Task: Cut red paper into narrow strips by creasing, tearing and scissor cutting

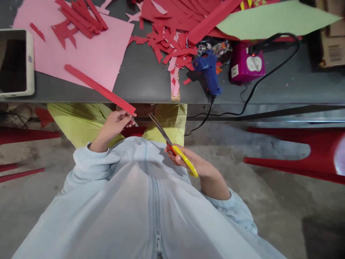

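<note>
My left hand (116,124) pinches the near end of a long red paper strip (99,89), just off the table's front edge. The strip slants up and left over a pink sheet (81,54). In my right hand (185,157) is a pair of scissors (185,160) with yellow and red handles. Their blades point up and left toward the strip's near end, apart from it, and look nearly closed. On the pink sheet lie several cut red strips (83,18) and a notched red piece (64,31).
A blue glue gun (208,70) rests at the table edge, its cord hanging down. Right of it stands a purple box (246,64) with a black plug. Red scraps (164,43), a green sheet (275,21) and a phone (16,63) lie around. Red chairs (291,140) flank me.
</note>
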A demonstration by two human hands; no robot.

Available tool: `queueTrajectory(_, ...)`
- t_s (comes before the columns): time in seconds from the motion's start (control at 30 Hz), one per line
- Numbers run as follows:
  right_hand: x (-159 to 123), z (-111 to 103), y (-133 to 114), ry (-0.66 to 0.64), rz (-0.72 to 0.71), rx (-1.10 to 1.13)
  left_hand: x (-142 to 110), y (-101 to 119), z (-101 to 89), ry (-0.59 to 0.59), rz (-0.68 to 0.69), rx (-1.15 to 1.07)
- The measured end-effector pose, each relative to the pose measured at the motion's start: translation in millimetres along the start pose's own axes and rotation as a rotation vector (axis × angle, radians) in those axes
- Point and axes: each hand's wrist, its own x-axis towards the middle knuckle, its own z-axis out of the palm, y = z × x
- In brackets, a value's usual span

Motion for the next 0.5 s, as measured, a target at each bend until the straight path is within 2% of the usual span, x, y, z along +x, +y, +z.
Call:
queueTrajectory(0.1, 9.4, 3.2, -2.8, -0.032, 0.005, -0.010, -15.9, 6.1, -3.9, 0.119, 0.027, -0.243)
queueTrajectory(0.2, 20.4, 7.0, -2.1, -0.043, 0.004, 0.019, -21.1, 11.7, -2.6, 0.111, 0.037, -0.379)
queueTrajectory(0.33, 33.0, 12.1, 1.4, -0.054, 0.020, 0.104, -21.5, 20.0, 1.8, 0.142, 0.054, -0.379)
queueTrajectory(0.5, 37.4, 14.8, 0.2, -0.068, -0.007, 0.094, -22.2, 23.7, 5.0, 0.194, 0.062, -0.407)
